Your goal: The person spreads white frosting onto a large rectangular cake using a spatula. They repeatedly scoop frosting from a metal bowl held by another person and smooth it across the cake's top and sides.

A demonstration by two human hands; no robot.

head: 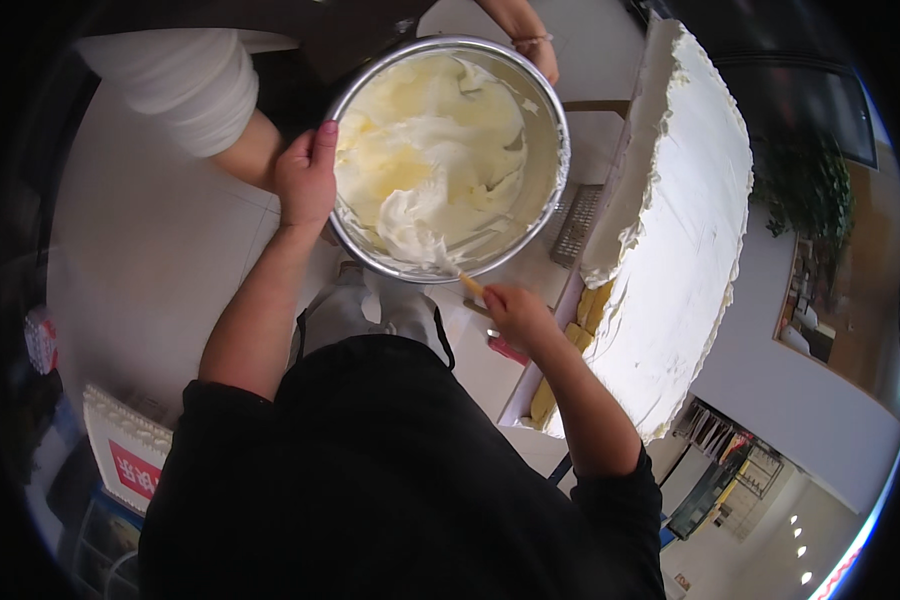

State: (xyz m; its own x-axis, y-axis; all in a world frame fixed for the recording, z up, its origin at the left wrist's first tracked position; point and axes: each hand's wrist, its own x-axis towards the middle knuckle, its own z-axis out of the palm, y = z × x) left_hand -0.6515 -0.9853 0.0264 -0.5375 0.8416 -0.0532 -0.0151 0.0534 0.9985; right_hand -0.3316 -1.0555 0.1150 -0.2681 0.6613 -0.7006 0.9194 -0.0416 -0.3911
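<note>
My left hand (305, 178) grips the left rim of a large metal mixing bowl (559, 161), thumb over the edge. Inside the bowl lies pale cream (450, 127), smeared up the wall. The yellowish handle of a spatula (470, 284) is held in my right hand (520, 315), at the bowl's near rim; its head is buried under a lump of white cream. To the right stands a very large rectangular cake (682, 225) coated in white cream, with yellow sponge (544, 401) bare along its near left side.
Another person's hand (541, 58) is at the bowl's far right rim; a white sleeve (195, 94) shows at the upper left. A grey perforated basket (576, 225) sits low between bowl and cake. At the lower left is a decorated cake (105, 450) with a red panel bearing writing.
</note>
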